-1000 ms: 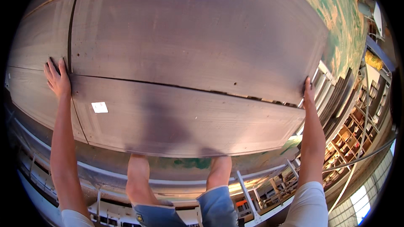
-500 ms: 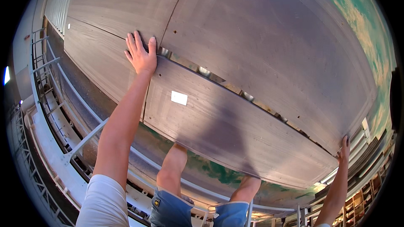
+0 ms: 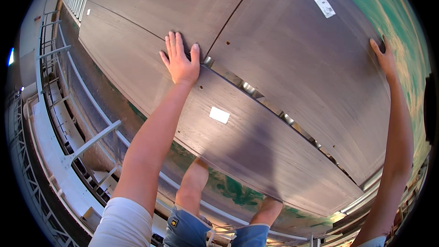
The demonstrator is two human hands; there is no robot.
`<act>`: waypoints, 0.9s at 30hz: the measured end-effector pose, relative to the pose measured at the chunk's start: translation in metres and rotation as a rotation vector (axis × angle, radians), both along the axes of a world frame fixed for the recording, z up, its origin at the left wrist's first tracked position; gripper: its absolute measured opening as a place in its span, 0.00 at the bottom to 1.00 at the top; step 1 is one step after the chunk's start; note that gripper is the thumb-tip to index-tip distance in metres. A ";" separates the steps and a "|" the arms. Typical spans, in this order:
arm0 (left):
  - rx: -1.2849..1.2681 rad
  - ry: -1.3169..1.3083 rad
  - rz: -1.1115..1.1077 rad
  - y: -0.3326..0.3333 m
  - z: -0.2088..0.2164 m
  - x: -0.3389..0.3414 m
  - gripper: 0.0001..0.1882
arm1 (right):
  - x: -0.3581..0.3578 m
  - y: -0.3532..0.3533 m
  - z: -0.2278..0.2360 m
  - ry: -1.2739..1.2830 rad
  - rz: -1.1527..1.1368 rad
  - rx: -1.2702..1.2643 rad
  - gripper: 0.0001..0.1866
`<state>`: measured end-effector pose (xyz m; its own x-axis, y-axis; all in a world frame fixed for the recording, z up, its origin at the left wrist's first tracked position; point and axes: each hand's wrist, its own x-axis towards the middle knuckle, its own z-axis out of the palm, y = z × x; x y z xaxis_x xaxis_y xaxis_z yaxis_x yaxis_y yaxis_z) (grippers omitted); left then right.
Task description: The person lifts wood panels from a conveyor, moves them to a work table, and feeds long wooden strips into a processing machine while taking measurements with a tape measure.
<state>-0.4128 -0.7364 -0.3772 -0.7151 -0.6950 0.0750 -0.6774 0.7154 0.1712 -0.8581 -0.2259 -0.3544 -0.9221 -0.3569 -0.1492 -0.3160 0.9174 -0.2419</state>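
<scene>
Four grey-brown panels lie flat side by side in front of the person; they are the near left panel [image 3: 123, 59], the far left panel [image 3: 155, 0], the near right panel [image 3: 256, 146] and the far right panel [image 3: 311, 73]. The left hand [image 3: 183, 61] is palm down and spread wide, thumb well apart from the fingers; it lies across the seam of the two left panels, just beside the corner of the near right panel, and has hold of nothing. The right hand [image 3: 385, 57] is at the outer edge of the far right panel, its arm stretched out; thumb and a finger are parted, the thumb at the panel's top face; the other fingers are hidden, so I cannot tell whether it grips the edge.

Between the two right panels runs a wedge-shaped gap, wider toward the left hand, narrower at the other end; shiny metal rollers [image 3: 249, 88] show in it. A white label [image 3: 219, 115] sits on the near right panel, near its left end; a second label [image 3: 325, 7] is on the far right panel; small dark holes are noted in both.

The person's knees [image 3: 194, 176] meet the near edge of the near right panel; blue shorts [image 3: 187, 228] show below; a pale metal frame [image 3: 93, 141] stands at left; a green-and-tan surface [image 3: 414, 64] lies beyond the right hand.
</scene>
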 end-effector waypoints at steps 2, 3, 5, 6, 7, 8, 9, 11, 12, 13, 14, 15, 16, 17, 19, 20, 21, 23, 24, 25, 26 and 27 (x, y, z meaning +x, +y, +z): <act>0.007 0.023 -0.002 -0.002 -0.001 -0.002 0.38 | -0.011 -0.015 -0.001 -0.149 -0.084 0.052 0.54; 0.003 0.019 0.004 -0.004 0.002 0.001 0.38 | -0.006 -0.025 -0.005 -0.174 -0.076 0.033 0.57; 0.010 0.031 0.012 -0.002 0.006 0.002 0.38 | 0.004 -0.033 -0.010 -0.211 -0.089 0.012 0.56; 0.020 0.035 0.017 -0.004 0.007 0.005 0.38 | 0.007 -0.034 -0.010 -0.224 -0.101 0.000 0.56; 0.032 0.043 0.019 -0.006 0.006 0.007 0.38 | 0.006 -0.030 -0.010 -0.217 -0.093 -0.006 0.56; 0.044 0.052 0.020 -0.008 0.005 0.007 0.38 | 0.006 -0.026 -0.011 -0.210 -0.086 -0.012 0.55; 0.049 0.051 0.023 -0.007 0.005 0.009 0.38 | 0.007 -0.027 -0.011 -0.206 -0.079 -0.024 0.55; 0.064 0.058 0.024 -0.009 0.006 0.008 0.38 | 0.006 -0.026 -0.007 -0.207 -0.095 0.011 0.55; 0.078 0.059 0.021 -0.008 0.007 0.008 0.39 | 0.006 -0.024 -0.005 -0.209 -0.109 0.034 0.54; 0.067 0.063 0.018 -0.007 0.008 0.006 0.39 | 0.004 -0.023 -0.004 -0.211 -0.103 0.022 0.54; 0.057 0.066 0.014 -0.005 0.009 0.004 0.40 | 0.002 -0.023 -0.003 -0.214 -0.098 0.009 0.54; 0.044 0.068 0.013 -0.005 0.008 0.003 0.40 | 0.000 -0.025 -0.003 -0.217 -0.090 -0.006 0.54; 0.048 0.064 0.013 -0.003 0.008 0.004 0.40 | 0.002 -0.026 -0.003 -0.230 -0.084 -0.003 0.54; 0.052 0.060 0.014 -0.002 0.008 0.006 0.41 | 0.004 -0.025 -0.003 -0.244 -0.078 0.000 0.55; 0.054 0.064 0.021 -0.004 0.010 0.007 0.41 | -0.001 -0.034 0.002 -0.302 -0.082 0.017 0.56; 0.051 0.068 0.023 -0.006 0.011 0.007 0.41 | -0.007 -0.039 0.007 -0.351 -0.096 0.031 0.57; 0.054 0.078 0.018 -0.006 0.010 0.003 0.41 | -0.014 -0.036 0.012 -0.392 -0.118 0.048 0.58; 0.052 0.057 0.016 -0.004 0.012 0.007 0.41 | -0.018 -0.026 0.007 -0.377 -0.086 0.002 0.59; 0.048 0.061 0.016 -0.003 0.011 0.004 0.41 | -0.025 -0.023 0.007 -0.354 -0.067 -0.023 0.59; 0.010 0.047 0.005 -0.002 0.009 0.008 0.41 | -0.021 -0.030 0.009 -0.411 -0.120 0.016 0.59; 0.004 0.047 0.011 -0.005 0.006 0.008 0.41 | -0.021 -0.038 0.010 -0.423 -0.138 0.009 0.59; 0.008 0.045 0.008 -0.004 0.006 0.008 0.41 | -0.019 -0.036 0.014 -0.434 -0.166 0.009 0.59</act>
